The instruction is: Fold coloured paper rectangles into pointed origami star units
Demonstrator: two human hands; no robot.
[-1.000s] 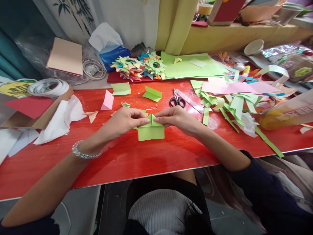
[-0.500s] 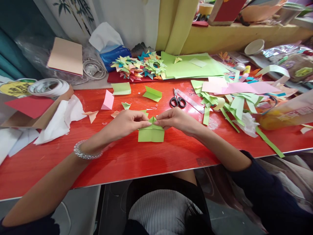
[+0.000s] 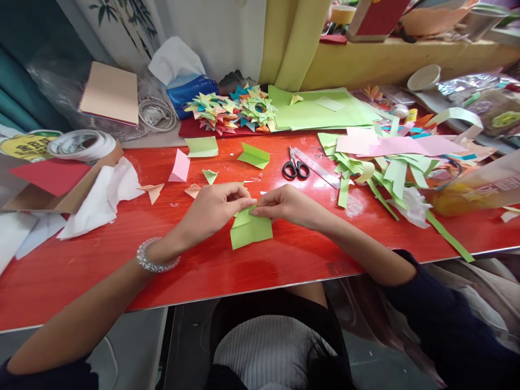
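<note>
A small green sheet of paper [image 3: 251,232] with a crease down its middle is held just above the red table [image 3: 195,271]. My left hand [image 3: 217,208] pinches its upper edge between thumb and fingers. Close beside it, my right hand [image 3: 286,206] grips the same edge, the two sets of fingertips nearly touching. The fingers cover the paper's top part, so its folds there are hidden. Beyond the hands lie a folded green piece [image 3: 254,155], a small green triangle [image 3: 209,176] and a folded pink piece [image 3: 179,166].
Black-handled scissors [image 3: 296,165] and a clear ruler [image 3: 316,169] lie past my right hand. Green paper strips [image 3: 394,176] heap up at the right near a drink bottle [image 3: 479,187]. Large green sheets [image 3: 320,111] and pointed paper rings [image 3: 213,112] are at the back. A cardboard box [image 3: 69,195] stands left.
The green paper has tilted and come slightly nearer to me. My left hand has shifted a little right, and the raised green point seen between the fingers is now covered.
</note>
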